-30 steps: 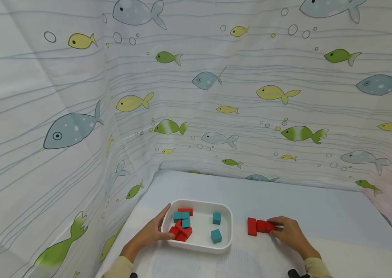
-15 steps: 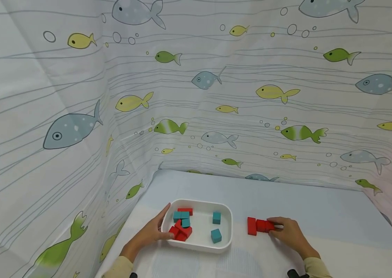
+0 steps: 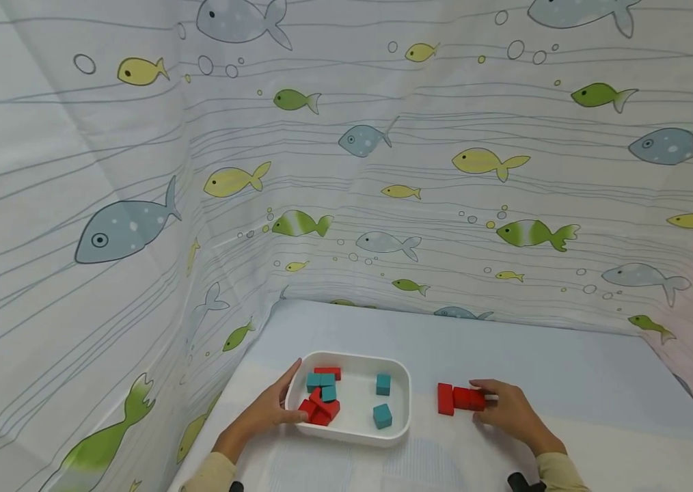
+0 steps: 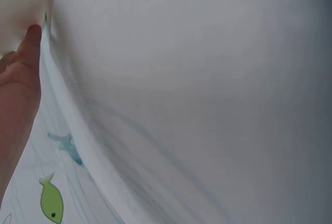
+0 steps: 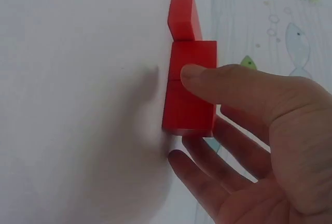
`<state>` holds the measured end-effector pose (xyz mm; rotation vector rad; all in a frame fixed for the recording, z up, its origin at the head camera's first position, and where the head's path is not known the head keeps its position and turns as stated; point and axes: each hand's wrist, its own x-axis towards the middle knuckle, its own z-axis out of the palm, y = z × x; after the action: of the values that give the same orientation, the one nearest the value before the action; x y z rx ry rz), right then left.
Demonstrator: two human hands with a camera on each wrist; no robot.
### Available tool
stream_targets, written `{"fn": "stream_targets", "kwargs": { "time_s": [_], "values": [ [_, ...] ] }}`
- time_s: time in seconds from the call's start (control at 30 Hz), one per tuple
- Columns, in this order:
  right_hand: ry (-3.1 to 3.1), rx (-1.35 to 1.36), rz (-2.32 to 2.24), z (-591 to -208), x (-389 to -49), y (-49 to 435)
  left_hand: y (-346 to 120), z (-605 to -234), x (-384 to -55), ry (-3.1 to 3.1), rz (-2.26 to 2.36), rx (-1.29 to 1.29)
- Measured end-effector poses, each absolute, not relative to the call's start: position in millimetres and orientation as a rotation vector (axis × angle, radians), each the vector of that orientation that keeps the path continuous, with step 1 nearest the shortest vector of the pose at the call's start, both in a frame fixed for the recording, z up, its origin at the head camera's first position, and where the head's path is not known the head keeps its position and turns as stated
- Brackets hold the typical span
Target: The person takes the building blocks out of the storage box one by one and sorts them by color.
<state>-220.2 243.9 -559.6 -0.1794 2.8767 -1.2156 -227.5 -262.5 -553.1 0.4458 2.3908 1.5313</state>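
Note:
A white plastic tray stands on the table in the head view. Red blocks and teal cubes lie inside it. My left hand holds the tray's left end, fingers along the outer wall and thumb over the near-left rim. Right of the tray, a red rectangular block touches a row of two red cubes. Thumb and fingers of my right hand pinch the right end of this row, around the nearest red cube. In the left wrist view, only part of the left hand shows.
A light-coloured cloth covers the table. Behind it and to the left hangs a white fish-print curtain. A bare strip of table lies between the tray and the red row.
The fingers of my right hand have shifted slightly left along the red row and its thumb now lies further along the cubes. The left hand and the tray have stayed put.

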Motion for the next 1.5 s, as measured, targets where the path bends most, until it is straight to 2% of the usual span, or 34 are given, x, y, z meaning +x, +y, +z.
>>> {"fn": "stream_targets", "kwargs": {
  "time_s": [0.27, 0.5, 0.7, 0.9, 1.13, 1.5],
  "values": [
    [2.956, -0.449, -1.204, -535, -227, 227, -265, -553, -228, 2.381, 1.552, 0.464],
    [2.908, -0.512, -1.320, -504, -237, 186, -265, -554, -228, 2.370, 1.565, 0.465],
    [2.856, -0.684, -1.358, -488, -248, 142, -267, -557, -229, 2.371, 1.555, 0.455],
    [2.718, -0.862, -1.344, -492, -250, 92, -265, -558, -228, 2.406, 1.532, 0.441],
    [2.654, -0.937, -1.249, -513, -240, 42, -261, -557, -226, 2.437, 1.504, 0.411],
    [2.699, -0.961, -1.226, -534, -232, 1, -264, -555, -227, 2.412, 1.514, 0.452]
  ]
}}
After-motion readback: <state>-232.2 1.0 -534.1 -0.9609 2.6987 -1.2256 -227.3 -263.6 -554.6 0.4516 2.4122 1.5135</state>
